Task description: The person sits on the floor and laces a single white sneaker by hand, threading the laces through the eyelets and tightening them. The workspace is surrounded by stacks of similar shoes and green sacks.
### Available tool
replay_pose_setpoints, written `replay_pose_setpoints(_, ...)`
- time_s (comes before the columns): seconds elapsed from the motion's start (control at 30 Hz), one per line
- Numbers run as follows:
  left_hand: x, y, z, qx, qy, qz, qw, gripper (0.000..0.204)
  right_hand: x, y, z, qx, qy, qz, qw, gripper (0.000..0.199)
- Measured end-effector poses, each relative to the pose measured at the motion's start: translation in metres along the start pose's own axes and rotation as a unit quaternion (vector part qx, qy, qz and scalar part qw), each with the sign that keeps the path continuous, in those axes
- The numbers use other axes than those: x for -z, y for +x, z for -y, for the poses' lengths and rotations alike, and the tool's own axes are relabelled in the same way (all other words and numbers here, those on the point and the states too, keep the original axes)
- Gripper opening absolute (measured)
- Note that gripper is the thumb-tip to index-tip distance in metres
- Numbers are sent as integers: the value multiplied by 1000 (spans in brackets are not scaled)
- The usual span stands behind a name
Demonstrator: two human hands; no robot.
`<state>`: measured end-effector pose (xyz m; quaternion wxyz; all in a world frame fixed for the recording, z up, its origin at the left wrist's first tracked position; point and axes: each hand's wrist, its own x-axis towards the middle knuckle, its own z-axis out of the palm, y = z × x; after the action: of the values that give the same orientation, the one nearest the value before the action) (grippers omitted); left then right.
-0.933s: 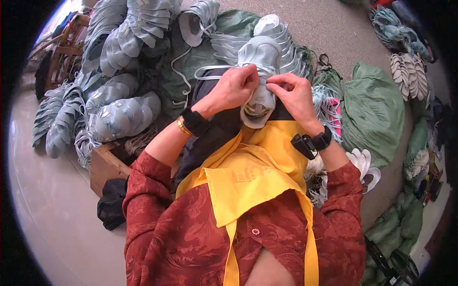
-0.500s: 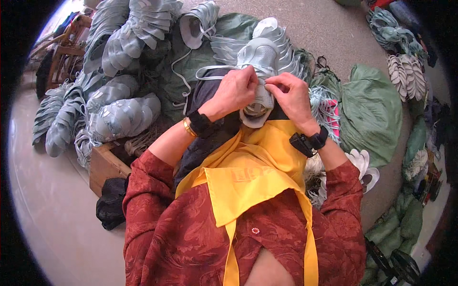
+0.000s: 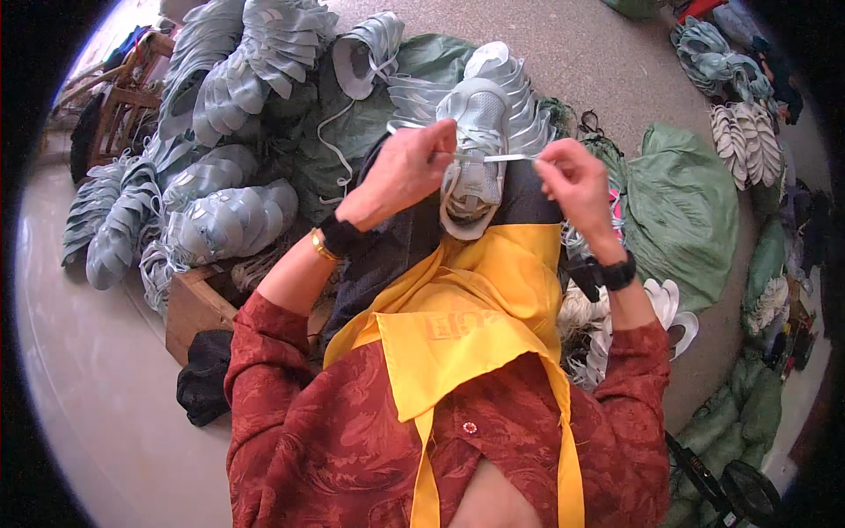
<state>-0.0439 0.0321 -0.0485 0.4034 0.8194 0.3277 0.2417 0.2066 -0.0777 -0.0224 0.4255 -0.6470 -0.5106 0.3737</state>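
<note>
A pale grey-blue shoe upper (image 3: 476, 150) rests on my lap, over the dark cloth and yellow apron (image 3: 466, 308). A white lace (image 3: 497, 158) stretches taut across it between my hands. My left hand (image 3: 407, 167) pinches the lace at the shoe's left side. My right hand (image 3: 572, 180) pinches the other end, pulled out to the right. Both wrists wear dark bands.
Stacks of grey-blue shoe uppers (image 3: 220, 220) lie piled to my left and ahead. A wooden crate (image 3: 198, 308) stands by my left knee. Green sacks (image 3: 687, 211) lie to the right, with more uppers (image 3: 744, 141) beyond and white pieces (image 3: 669, 308) near my right elbow.
My hands have drawn apart from the shoe's middle; the right hand has moved out to the right, pulling the white lace taut across the shoe.
</note>
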Motion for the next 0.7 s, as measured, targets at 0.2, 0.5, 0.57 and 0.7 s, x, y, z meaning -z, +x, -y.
replay_pose_setpoints(0.2, 42, 4, -18, 4, 0, 21, 1000, 4, 71, -19, -19, -59, 403, -33, 913, 4)
replay_pose_setpoints(0.5, 37, 9, -3, 24, -183, 48, 982, 3, 123, -45, -47, -24, 454, -129, 881, 2)
replay_pose_setpoints(0.57, 29, 7, -7, 41, -116, 61, 991, 7, 153, -58, -80, -24, 471, -160, 867, 7)
replay_pose_setpoints(0.7, 5, 10, -8, 20, -56, 20, 998, 14, 248, -99, -163, -40, 498, -213, 840, 11)
